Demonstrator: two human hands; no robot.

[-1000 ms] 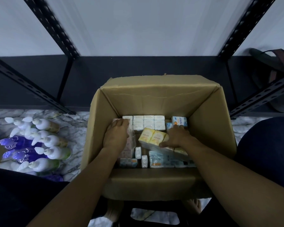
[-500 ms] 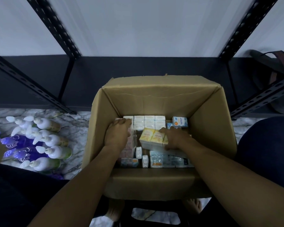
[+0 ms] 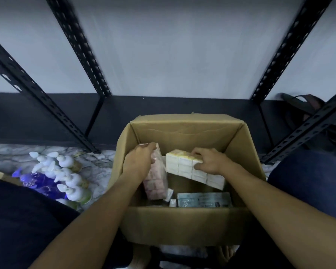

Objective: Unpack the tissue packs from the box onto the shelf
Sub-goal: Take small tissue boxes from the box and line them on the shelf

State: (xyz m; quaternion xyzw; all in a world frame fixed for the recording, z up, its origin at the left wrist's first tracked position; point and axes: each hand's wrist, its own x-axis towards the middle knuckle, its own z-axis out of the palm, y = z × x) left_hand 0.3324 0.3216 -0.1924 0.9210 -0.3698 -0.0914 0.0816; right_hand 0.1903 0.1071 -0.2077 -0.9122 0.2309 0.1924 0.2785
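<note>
Cardboard box [image 3: 182, 224], brown, flaps open, standing on the marble-patterned floor [image 3: 97, 164] directly in front of the black metal shelf [image 3: 163, 105]; both of the person's arms reach into it from above. Left hand [image 3: 138, 164]: fingers curled over the top edge of a pink tissue pack [image 3: 157, 181], gripping it; pack held on end, tilted, raised against the box's left wall. Right hand [image 3: 209, 162]: fingers and thumb clamped on a yellow-and-white tissue pack [image 3: 190, 169], a long multi-unit bundle held slanting, its far end higher, its near end dipping toward the right wall; the two held packs lie just beside each other, contact not discernible. Box bottom: a pale blue tissue pack [image 3: 204, 199] lying flat along the near wall; small white packets [image 3: 170, 197] just to its left, details too blurred to read. Shelf's lowest board: dark, behind the box, no tissue packs on it. Floor, left of the box: a cluster of pump bottles [image 3: 66, 179], white tops, some with purple bodies, lying close together. Far right, behind a shelf upright: a dark bag [image 3: 306, 109], partly hidden.
</note>
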